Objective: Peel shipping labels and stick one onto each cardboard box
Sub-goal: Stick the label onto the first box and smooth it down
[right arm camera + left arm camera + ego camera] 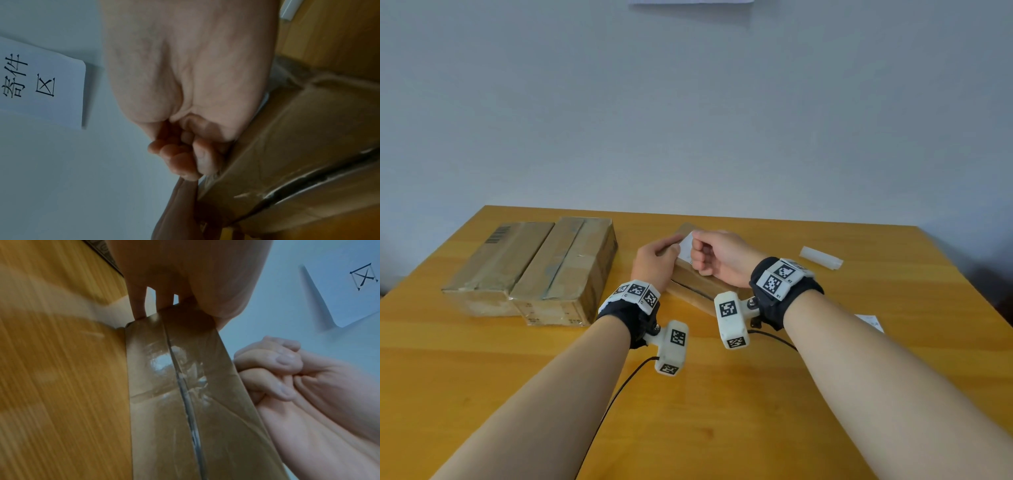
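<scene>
A small cardboard box [686, 275] lies on the wooden table [722, 411] in the middle, taped along its seam [174, 402]. My left hand [655, 258] grips its far left end, fingers [139, 305] reaching over the edge. A white shipping label [686, 245] lies on the box top between my hands. My right hand [715, 255] is curled into a fist [287, 369] and presses on the label's right part, which it hides. In the right wrist view the fist [185, 65] rests against the box [298, 129].
Two larger cardboard boxes [500, 267] [571, 267] stand side by side at the left. A translucent backing strip [821, 257] lies at the back right. A white sheet [873, 322] shows beside my right forearm. A paper sign [41, 81] hangs on the wall.
</scene>
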A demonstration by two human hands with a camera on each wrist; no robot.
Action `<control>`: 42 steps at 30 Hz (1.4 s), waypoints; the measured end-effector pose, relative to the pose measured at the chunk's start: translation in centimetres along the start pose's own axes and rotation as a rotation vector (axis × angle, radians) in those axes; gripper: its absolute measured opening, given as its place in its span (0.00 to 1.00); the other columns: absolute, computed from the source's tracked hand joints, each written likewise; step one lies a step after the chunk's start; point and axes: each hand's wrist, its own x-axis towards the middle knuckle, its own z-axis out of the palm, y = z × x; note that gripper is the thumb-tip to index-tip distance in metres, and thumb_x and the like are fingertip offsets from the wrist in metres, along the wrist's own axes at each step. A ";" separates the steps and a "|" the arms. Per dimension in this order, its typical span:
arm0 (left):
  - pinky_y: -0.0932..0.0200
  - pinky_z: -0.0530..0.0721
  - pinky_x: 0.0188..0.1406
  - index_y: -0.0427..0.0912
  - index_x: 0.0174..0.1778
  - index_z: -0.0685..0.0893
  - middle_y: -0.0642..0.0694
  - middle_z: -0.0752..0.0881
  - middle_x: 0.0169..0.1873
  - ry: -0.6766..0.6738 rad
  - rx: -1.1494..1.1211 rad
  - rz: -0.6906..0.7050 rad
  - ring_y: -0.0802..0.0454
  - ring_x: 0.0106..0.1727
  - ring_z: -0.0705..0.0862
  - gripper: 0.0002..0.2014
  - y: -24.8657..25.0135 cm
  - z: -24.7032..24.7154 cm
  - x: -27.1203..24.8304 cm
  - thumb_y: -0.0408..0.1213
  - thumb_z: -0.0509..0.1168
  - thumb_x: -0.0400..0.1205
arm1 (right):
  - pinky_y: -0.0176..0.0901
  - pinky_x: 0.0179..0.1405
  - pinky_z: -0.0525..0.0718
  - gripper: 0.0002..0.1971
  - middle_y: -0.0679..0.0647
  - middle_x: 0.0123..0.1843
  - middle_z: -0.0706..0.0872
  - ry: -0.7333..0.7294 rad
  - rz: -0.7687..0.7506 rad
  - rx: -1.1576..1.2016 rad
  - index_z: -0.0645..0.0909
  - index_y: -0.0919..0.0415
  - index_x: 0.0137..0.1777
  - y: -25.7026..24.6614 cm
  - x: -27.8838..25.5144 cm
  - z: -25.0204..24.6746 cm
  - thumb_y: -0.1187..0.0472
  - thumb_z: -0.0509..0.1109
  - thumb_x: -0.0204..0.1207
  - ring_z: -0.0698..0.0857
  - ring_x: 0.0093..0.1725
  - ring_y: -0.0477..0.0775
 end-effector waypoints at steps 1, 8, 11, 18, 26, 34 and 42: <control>0.76 0.73 0.49 0.53 0.68 0.90 0.53 0.89 0.64 -0.004 0.002 -0.001 0.60 0.62 0.82 0.15 0.0 0.0 0.0 0.37 0.64 0.88 | 0.40 0.25 0.63 0.21 0.53 0.27 0.72 -0.018 0.005 0.005 0.71 0.58 0.36 0.0 -0.2 -0.1 0.58 0.55 0.94 0.72 0.25 0.51; 0.80 0.71 0.46 0.53 0.70 0.89 0.53 0.88 0.66 -0.030 0.013 -0.006 0.61 0.61 0.82 0.16 0.1 -0.2 -0.1 0.38 0.64 0.89 | 0.39 0.25 0.64 0.20 0.52 0.28 0.71 -0.103 0.053 0.047 0.72 0.57 0.36 -0.2 -1.1 -1.0 0.55 0.56 0.93 0.70 0.26 0.51; 0.76 0.74 0.47 0.51 0.71 0.88 0.51 0.87 0.68 -0.032 -0.001 -0.034 0.60 0.59 0.83 0.16 0.6 -0.1 -0.2 0.36 0.63 0.89 | 0.43 0.27 0.66 0.20 0.53 0.27 0.72 -0.083 -0.016 0.157 0.73 0.57 0.36 -0.5 -1.2 -1.2 0.54 0.58 0.92 0.68 0.25 0.51; 0.57 0.85 0.47 0.58 0.68 0.88 0.51 0.91 0.55 -0.086 0.239 -0.132 0.51 0.50 0.88 0.15 2.4 -0.7 -0.7 0.43 0.68 0.86 | 0.49 0.34 0.73 0.18 0.56 0.29 0.75 0.168 -0.197 0.435 0.73 0.59 0.37 -0.5 -0.2 -1.0 0.56 0.61 0.90 0.72 0.28 0.56; 0.48 0.92 0.48 0.49 0.59 0.77 0.47 0.90 0.50 -0.304 0.549 -0.205 0.45 0.46 0.90 0.14 4.2 -0.3 -0.6 0.47 0.72 0.83 | 0.47 0.27 0.74 0.18 0.55 0.24 0.74 0.262 -0.173 0.123 0.73 0.60 0.34 0.1 -0.6 -2.6 0.62 0.59 0.89 0.70 0.24 0.54; 0.48 0.90 0.35 0.48 0.83 0.63 0.40 0.80 0.70 -0.262 0.255 -0.288 0.38 0.61 0.88 0.30 3.3 0.3 -0.9 0.52 0.65 0.88 | 0.43 0.26 0.69 0.18 0.52 0.25 0.70 0.268 -0.153 0.280 0.72 0.60 0.35 0.5 -0.7 -3.3 0.62 0.60 0.90 0.66 0.25 0.50; 0.50 0.92 0.31 0.61 0.81 0.67 0.50 0.86 0.49 -0.299 0.158 -0.374 0.50 0.44 0.88 0.26 3.3 -0.5 -1.3 0.55 0.65 0.88 | 0.45 0.29 0.72 0.18 0.55 0.27 0.71 0.085 -0.088 0.134 0.71 0.60 0.35 0.9 -0.6 -1.5 0.61 0.59 0.90 0.66 0.27 0.54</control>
